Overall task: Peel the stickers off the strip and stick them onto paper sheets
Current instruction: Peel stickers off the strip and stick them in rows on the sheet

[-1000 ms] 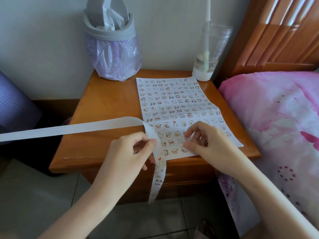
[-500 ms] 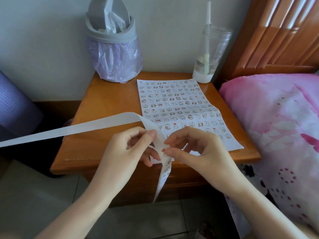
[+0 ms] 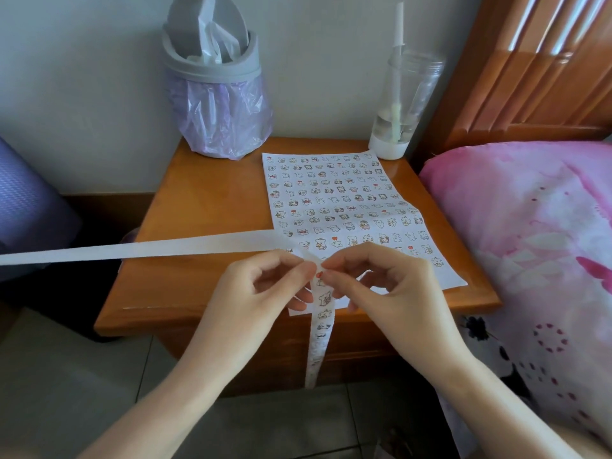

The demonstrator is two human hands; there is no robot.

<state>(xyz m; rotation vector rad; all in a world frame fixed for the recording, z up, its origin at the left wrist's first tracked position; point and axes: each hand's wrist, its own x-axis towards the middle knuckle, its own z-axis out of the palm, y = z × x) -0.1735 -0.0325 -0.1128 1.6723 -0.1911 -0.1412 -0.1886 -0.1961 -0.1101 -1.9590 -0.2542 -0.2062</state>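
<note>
Hands meet just above the front edge of a wooden nightstand (image 3: 205,210). Your left hand (image 3: 258,293) pinches the sticker strip (image 3: 319,339) between thumb and forefinger at its bend, with the other fingers curled underneath. Your right hand (image 3: 381,289) pinches the same bend from the other side, thumb and forefinger tips closed on the strip beside a small sticker with a red mark. Whether that sticker is lifted is too small to tell. From the bend, the strip's bare white part runs out past the nightstand's left side, and the part carrying cartoon stickers hangs down in front of the nightstand. A paper sheet (image 3: 347,200) lies flat on the nightstand's right half, covered in rows of small stickers, its near edge overhanging the front beneath your hands. At the nightstand's back left stands a grey bin (image 3: 215,94) with a purple liner. At its back right stands a clear bottle (image 3: 400,107) with a straw. Pink bedding (image 3: 530,243) lies just right of the nightstand.
</note>
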